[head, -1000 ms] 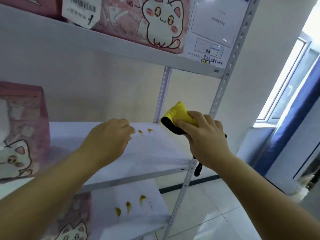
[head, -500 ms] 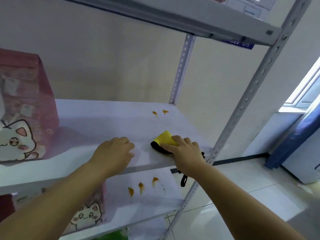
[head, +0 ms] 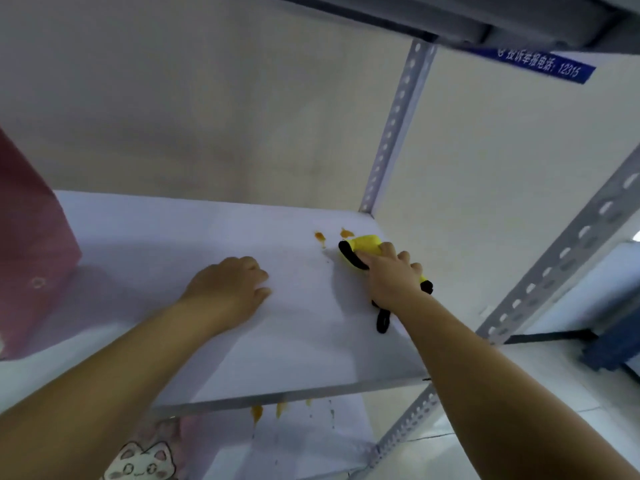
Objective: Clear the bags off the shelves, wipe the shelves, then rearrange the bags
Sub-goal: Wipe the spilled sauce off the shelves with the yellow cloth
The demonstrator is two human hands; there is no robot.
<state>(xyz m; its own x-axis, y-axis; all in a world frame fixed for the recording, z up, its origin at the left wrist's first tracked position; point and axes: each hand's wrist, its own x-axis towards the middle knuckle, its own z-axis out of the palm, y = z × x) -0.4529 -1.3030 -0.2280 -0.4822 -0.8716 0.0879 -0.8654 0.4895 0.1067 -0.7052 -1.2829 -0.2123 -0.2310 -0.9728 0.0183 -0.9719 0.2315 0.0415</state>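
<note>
My right hand (head: pixel 393 275) presses a yellow cloth with black trim (head: pixel 363 247) flat on the white middle shelf (head: pixel 294 348), near its back right corner. Two orange stains (head: pixel 320 236) lie just left of the cloth. My left hand (head: pixel 230 291) rests on the shelf with curled fingers and holds nothing. A pink bag (head: pixel 31 251) stands at the shelf's left end. On the lower shelf (head: pixel 304 445) sits another pink bag with a cartoon cat (head: pixel 145 462), beside more orange stains (head: pixel 256 413).
Perforated grey uprights stand at the back (head: pixel 394 129) and front right (head: pixel 554 268) of the shelf. The upper shelf's underside (head: pixel 467 22) hangs close overhead. A blue sign strip (head: pixel 543 65) is on the wall. Tiled floor lies to the right.
My right hand has come down from the air and slid the cloth along the shelf toward the back stains. My left hand has settled on the shelf. The view has moved closer and lower.
</note>
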